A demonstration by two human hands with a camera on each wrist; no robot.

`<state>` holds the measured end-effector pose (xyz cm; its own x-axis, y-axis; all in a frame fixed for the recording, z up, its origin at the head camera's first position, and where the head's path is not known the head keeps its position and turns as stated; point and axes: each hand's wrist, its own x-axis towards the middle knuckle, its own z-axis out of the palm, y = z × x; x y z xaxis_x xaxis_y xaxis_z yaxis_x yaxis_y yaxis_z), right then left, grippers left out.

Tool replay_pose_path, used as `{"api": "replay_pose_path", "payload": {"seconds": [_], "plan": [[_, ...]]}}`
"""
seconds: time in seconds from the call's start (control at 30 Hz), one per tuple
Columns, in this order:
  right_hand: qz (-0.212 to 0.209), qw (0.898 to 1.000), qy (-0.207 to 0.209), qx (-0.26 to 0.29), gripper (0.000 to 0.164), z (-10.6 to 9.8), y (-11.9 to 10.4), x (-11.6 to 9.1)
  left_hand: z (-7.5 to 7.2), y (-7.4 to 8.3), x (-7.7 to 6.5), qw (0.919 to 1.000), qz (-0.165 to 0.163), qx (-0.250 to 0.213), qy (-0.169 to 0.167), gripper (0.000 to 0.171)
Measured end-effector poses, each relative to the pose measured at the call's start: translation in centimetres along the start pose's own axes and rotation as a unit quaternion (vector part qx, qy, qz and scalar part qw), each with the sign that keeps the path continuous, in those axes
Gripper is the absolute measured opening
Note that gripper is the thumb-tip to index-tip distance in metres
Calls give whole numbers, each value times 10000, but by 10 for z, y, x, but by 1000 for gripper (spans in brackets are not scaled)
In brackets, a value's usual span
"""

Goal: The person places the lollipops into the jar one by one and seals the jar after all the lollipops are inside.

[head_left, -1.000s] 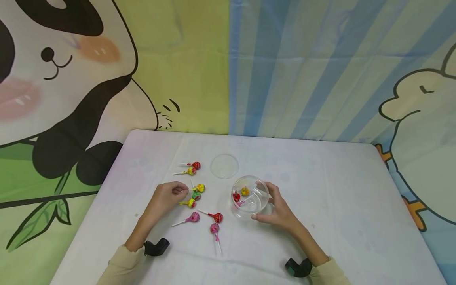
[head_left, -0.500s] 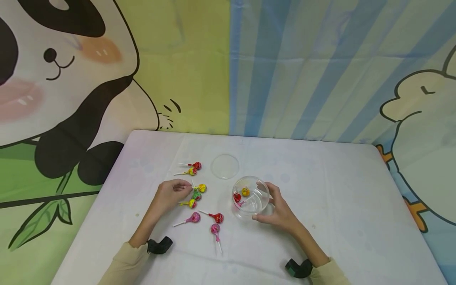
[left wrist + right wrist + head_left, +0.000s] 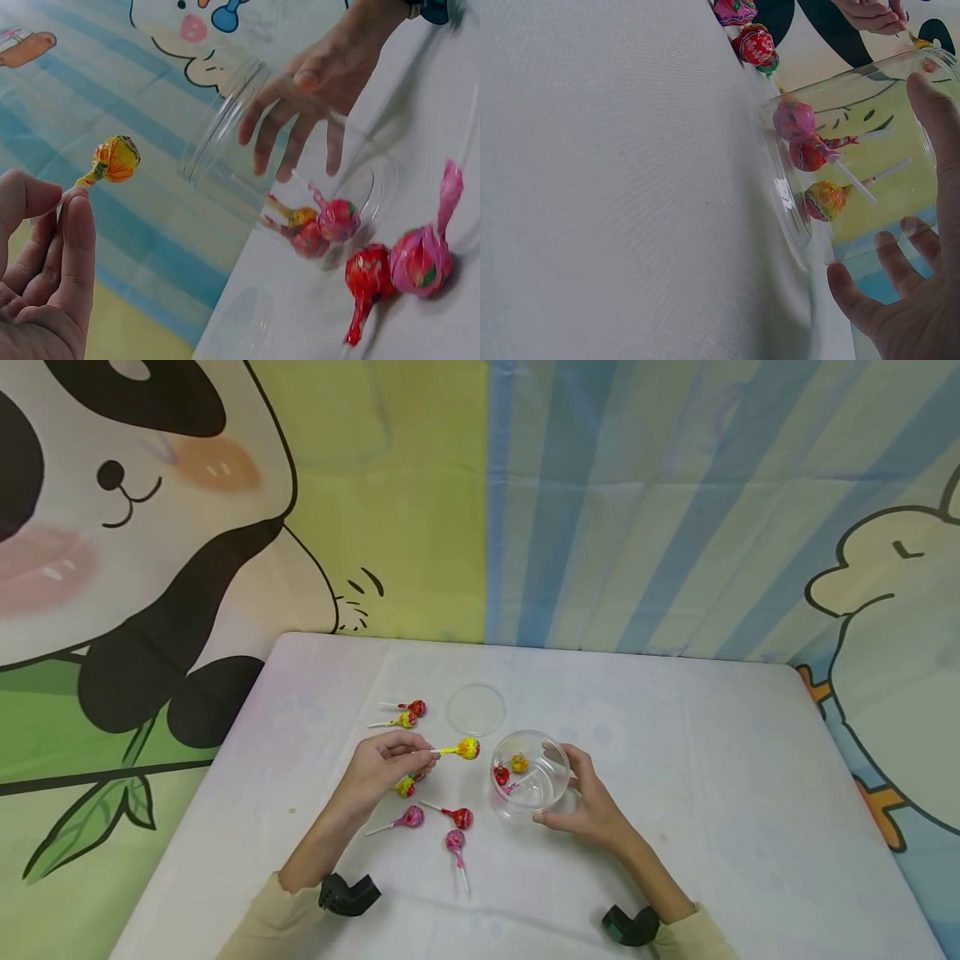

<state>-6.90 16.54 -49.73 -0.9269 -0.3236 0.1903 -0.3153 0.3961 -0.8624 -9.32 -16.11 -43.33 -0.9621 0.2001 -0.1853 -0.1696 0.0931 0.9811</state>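
Left of clear jar (image 3: 543, 789), left hand (image 3: 390, 765) pinches yellow lollipop (image 3: 467, 748) by stick (image 3: 437, 751); right hand (image 3: 582, 799) grips jar's right side (three lollipops (image 3: 808, 154) inside, near base). Handled well, probably: jar steady, pinch light, candy end clear of rim.

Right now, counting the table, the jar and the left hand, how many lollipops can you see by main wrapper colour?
Red lollipops: 3
Pink lollipops: 3
Yellow or yellow-orange lollipops: 4
Green lollipop, mostly hidden behind the left hand: 1
Total: 11
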Motion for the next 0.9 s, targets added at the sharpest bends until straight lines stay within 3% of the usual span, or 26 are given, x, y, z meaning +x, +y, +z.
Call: {"api": "replay_pose_path", "payload": {"seconds": [0.23, 0.43, 0.9], "plan": [[22, 10000, -15, -56, 96, -1, -3, 0, 33, 19, 1, 9976, 469, -55, -501, 25], [81, 9999, -45, -39, 95, 0, -2, -1, 55, 33, 10, 9951, 552, 237, -787, 24], [-48, 10000, -70, 4, 95, -1, -2, 0, 75, 38, 14, 9889, 750, 669, -1098, 18]]}}
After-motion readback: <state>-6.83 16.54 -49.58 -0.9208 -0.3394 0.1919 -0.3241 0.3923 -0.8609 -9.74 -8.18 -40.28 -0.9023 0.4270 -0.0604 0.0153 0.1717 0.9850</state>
